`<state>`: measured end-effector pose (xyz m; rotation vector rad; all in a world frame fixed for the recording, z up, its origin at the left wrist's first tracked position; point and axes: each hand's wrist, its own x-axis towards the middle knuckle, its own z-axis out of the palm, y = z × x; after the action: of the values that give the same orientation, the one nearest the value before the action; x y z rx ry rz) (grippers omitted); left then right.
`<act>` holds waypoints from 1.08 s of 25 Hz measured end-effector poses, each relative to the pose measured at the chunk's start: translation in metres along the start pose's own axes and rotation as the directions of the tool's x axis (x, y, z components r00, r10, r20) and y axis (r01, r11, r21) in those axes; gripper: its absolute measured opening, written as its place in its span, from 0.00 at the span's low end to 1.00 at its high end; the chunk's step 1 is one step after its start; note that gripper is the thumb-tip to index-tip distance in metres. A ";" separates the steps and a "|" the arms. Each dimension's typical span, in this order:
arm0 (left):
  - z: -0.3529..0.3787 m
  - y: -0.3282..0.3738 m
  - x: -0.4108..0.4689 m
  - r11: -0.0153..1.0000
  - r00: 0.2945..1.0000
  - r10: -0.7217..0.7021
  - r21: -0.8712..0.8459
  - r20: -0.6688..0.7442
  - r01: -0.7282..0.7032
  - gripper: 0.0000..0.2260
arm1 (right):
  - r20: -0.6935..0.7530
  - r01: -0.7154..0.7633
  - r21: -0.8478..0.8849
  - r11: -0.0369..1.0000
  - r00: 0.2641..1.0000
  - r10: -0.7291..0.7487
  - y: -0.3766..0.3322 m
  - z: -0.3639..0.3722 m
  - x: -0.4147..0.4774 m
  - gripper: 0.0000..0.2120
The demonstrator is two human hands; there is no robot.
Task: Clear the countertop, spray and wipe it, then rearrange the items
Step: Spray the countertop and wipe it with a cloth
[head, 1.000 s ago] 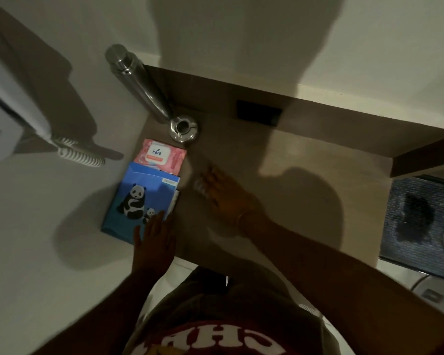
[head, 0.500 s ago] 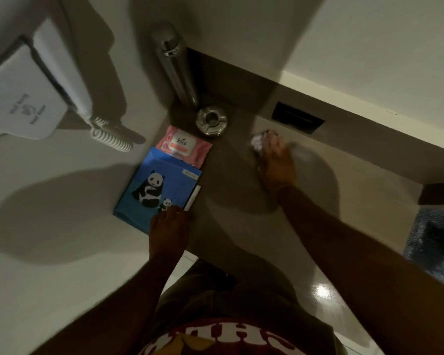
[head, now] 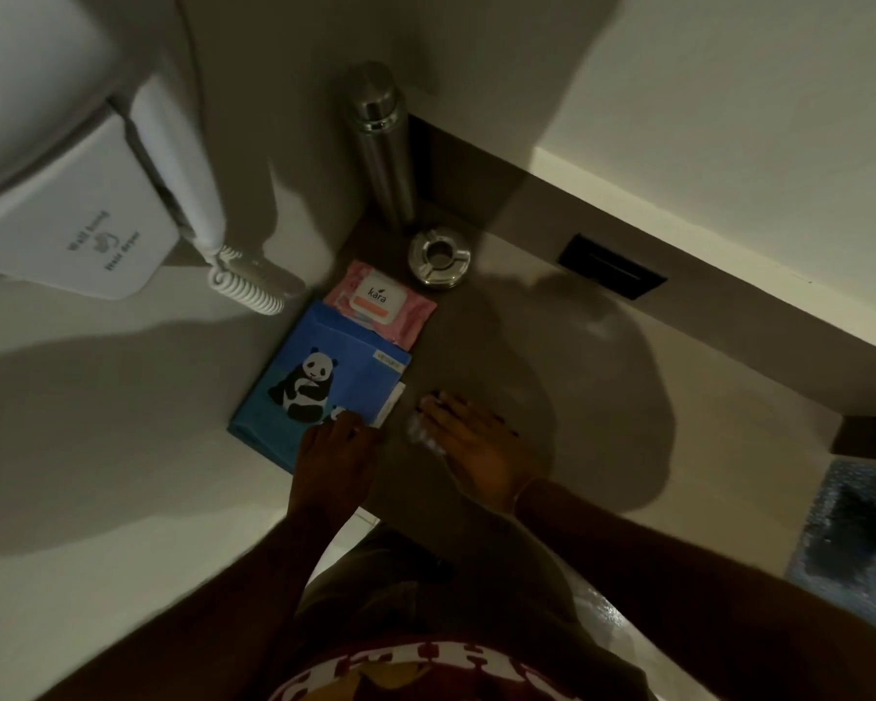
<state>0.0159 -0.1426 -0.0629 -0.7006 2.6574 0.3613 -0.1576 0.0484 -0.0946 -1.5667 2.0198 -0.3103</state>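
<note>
My right hand presses a small white wipe flat on the brown countertop, near the front edge. Only a bit of the wipe shows under the fingers. My left hand rests on the near corner of a blue panda-print packet that lies at the counter's left side. Behind the packet lies a pink wet-wipes pack. A round metal ashtray and a tall steel bottle stand in the back left corner.
A white wall-mounted hair dryer with a coiled cord hangs on the left wall. A black socket plate sits in the counter's back upstand. A dark blue mat lies to the right, below counter level.
My right hand has swept the wipe from the back of the counter near the socket to the front, next to the blue packet. My left hand stays on the packet.
</note>
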 end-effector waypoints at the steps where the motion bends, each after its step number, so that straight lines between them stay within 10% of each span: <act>1: -0.001 0.000 0.001 1.000 1.000 0.006 0.009 0.015 -0.006 0.18 | 0.012 0.036 -0.019 0.999 0.999 -0.036 0.006 0.002 -0.005 0.31; 4: -0.002 -0.003 0.003 0.998 0.998 0.025 0.049 0.050 -0.028 0.15 | -0.081 -0.221 -0.040 0.975 0.973 0.217 0.036 -0.025 0.013 0.30; 7: -0.001 -0.005 0.003 0.998 0.997 0.040 0.053 0.071 -0.043 0.16 | -0.231 -0.563 0.151 0.813 0.780 0.582 0.079 -0.075 0.038 0.32; 12: 0.003 -0.008 0.000 0.999 0.995 0.039 0.028 0.091 -0.042 0.18 | -0.267 -0.651 0.231 0.723 0.672 0.690 0.077 -0.091 0.056 0.32; 16: 0.003 -0.004 -0.002 1.000 0.996 0.020 -0.023 0.090 -0.018 0.19 | -0.111 -0.244 0.030 0.969 0.963 0.246 -0.014 -0.007 0.013 0.32; 18: 0.002 -0.006 0.001 0.999 0.996 0.038 -0.017 0.087 -0.036 0.19 | 0.085 0.070 -0.012 0.997 0.994 -0.069 -0.035 0.038 -0.042 0.27; 22: 0.006 -0.007 0.001 0.999 0.996 0.009 -0.040 0.085 -0.005 0.19 | -0.121 -0.046 0.026 0.999 0.991 0.049 0.016 0.024 -0.135 0.24; 24: 0.011 -0.007 -0.003 0.997 0.999 0.010 -0.073 0.030 -0.008 0.17 | -0.352 -0.291 0.183 0.939 0.872 0.339 0.053 -0.004 -0.158 0.23; 27: 0.011 -0.009 -0.006 0.991 0.999 0.023 -0.129 -0.024 -0.026 0.17 | -0.371 -0.757 0.344 0.556 0.434 0.821 0.099 -0.042 -0.141 0.27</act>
<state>0.0287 -0.1435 -0.0720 -0.7160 2.6848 0.5394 -0.2390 0.2037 -0.0692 -0.2743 2.8182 -0.4728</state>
